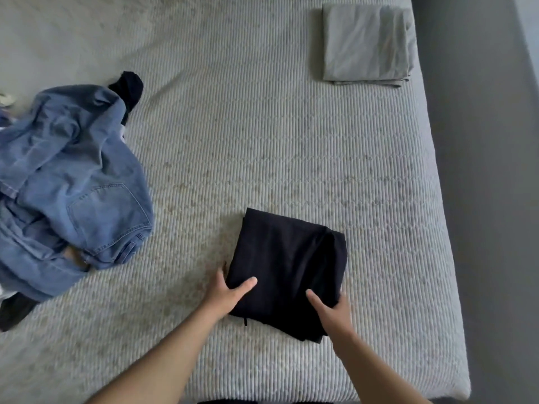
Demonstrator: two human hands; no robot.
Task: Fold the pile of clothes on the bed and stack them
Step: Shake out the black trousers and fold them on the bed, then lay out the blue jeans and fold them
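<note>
- Head view, only view supplied; clock directions are read on the picture, twelve at the far side of the bed (291, 126).
- Folded black garment (287, 272): one, lying flat on the bed at about six o'clock, close to the near edge, folded into a compact rectangle.
- Left hand (226, 293): gripping the left near edge of the black garment, thumb laid on top, fingers tucked under or beside the cloth and mostly hidden.
- Right hand (332, 309): gripping the right near edge likewise, thumb on top, other fingers wrapped round the edge and largely concealed.
- Step in hand, as judged: folding of this piece is finished and it is being taken up for stacking.
- Folded grey garment (367, 43): one, at about one o'clock, near the far right corner, well apart from the black piece; taken to be the start of the stack.
- Next move, as judged: the black piece is to be lifted level with both hands, so the folds do not slip, and set squarely on the grey one.
- Unfolded pile at nine o'clock: blue jeans (73, 182), one counted for certain; dark cloth (128, 86) showing behind; further dark and pale scraps at the left edge, number not determinable.
</note>
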